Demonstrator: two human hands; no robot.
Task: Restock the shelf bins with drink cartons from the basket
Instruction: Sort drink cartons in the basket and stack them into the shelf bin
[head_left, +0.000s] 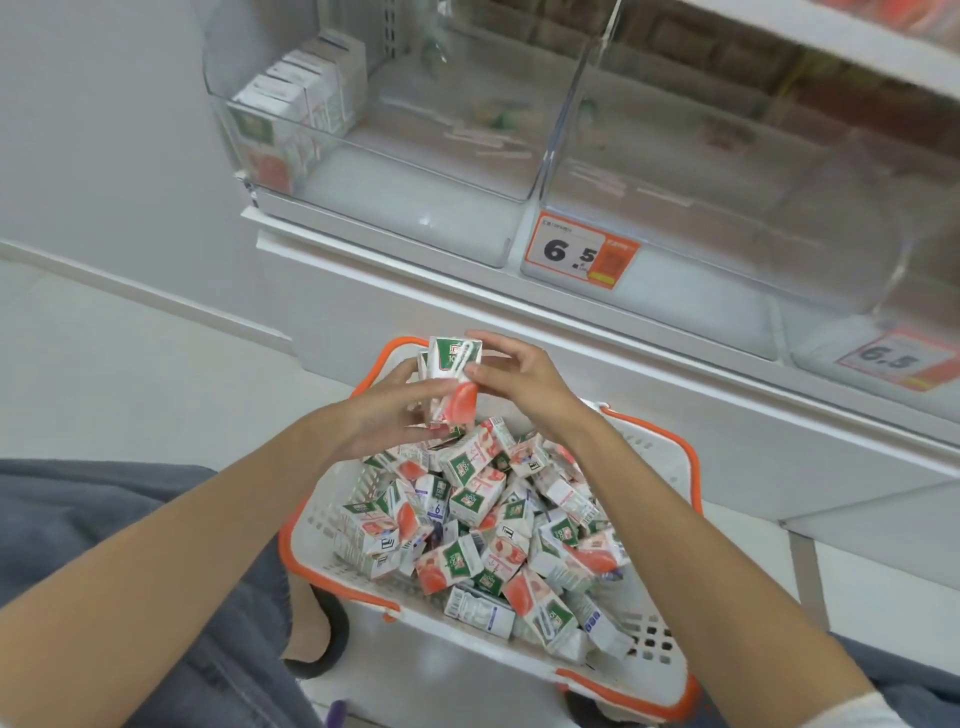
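At the centre we see the left hand (382, 413) and right hand (524, 384) pinching a drink carton (451, 374) over the basket (655, 647).

— What sort of place is this?
— A shop; an orange price tag (582, 250) reading 6.5 clipped to the white shelf (332, 235) edge; clear display bins (363, 156) above; a shopping basket (431, 631) heaped with identical drink cartons (478, 499).
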